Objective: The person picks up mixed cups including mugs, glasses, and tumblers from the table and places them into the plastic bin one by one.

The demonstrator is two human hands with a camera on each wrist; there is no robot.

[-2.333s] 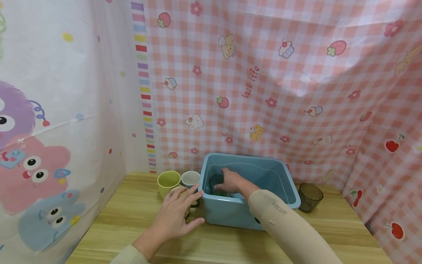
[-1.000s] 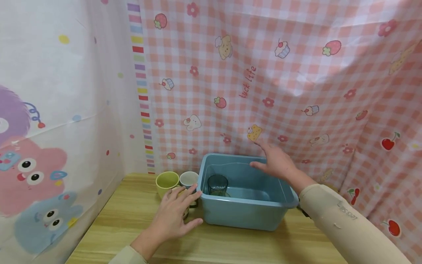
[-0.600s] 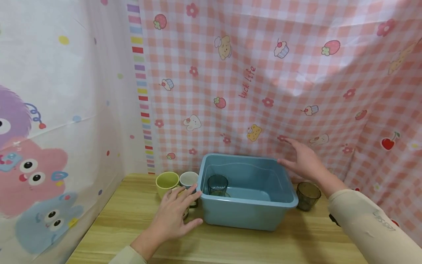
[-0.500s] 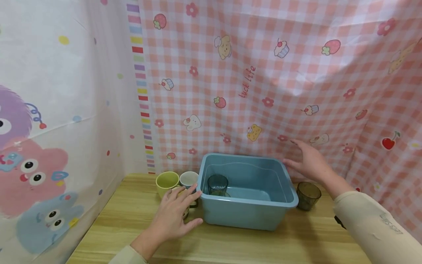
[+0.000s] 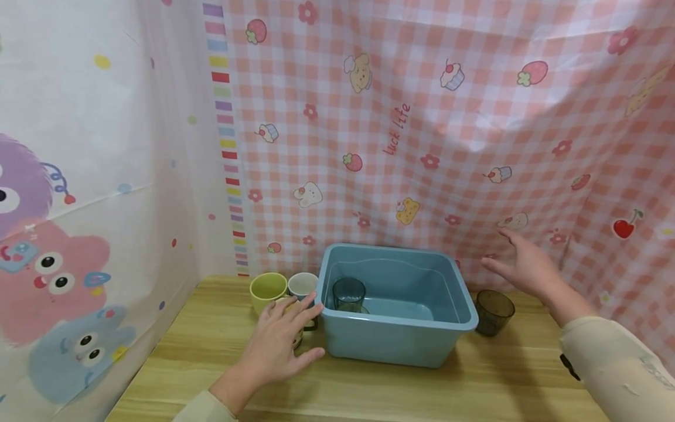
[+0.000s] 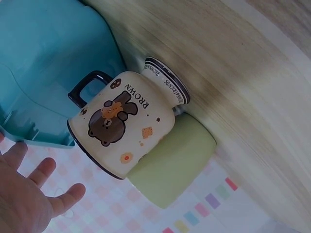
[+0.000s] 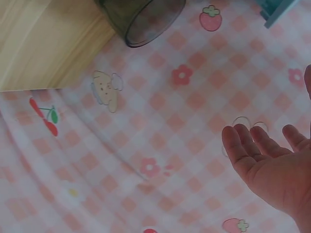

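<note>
My left hand (image 5: 279, 340) hovers with spread fingers near the left rim of a blue plastic bin (image 5: 390, 340), partly covering a cream bear mug (image 6: 121, 121) with a dark handle. That mug stands in plain sight in the left wrist view, the fingers apart from it. Inside the bin, at its left end, is a dark tinted glass (image 5: 349, 288). To the bin's right, my right hand (image 5: 529, 266) is raised with extended fingers and holds nothing. Nearest below it, a brown tinted glass (image 5: 494, 313) stands upright on the table.
A yellow-green mug (image 5: 268, 287) and a white-lined mug (image 5: 303, 282) stand left of the bin, behind my left hand. The wooden table (image 5: 390, 395) ends at a pink checked cloth (image 5: 443, 117) behind; a white printed cloth (image 5: 142, 234) hangs on the left.
My right hand has left the tinted glass inside the bin, risen out, and moved right to above the brown glass. My left hand stays nearly where it was.
</note>
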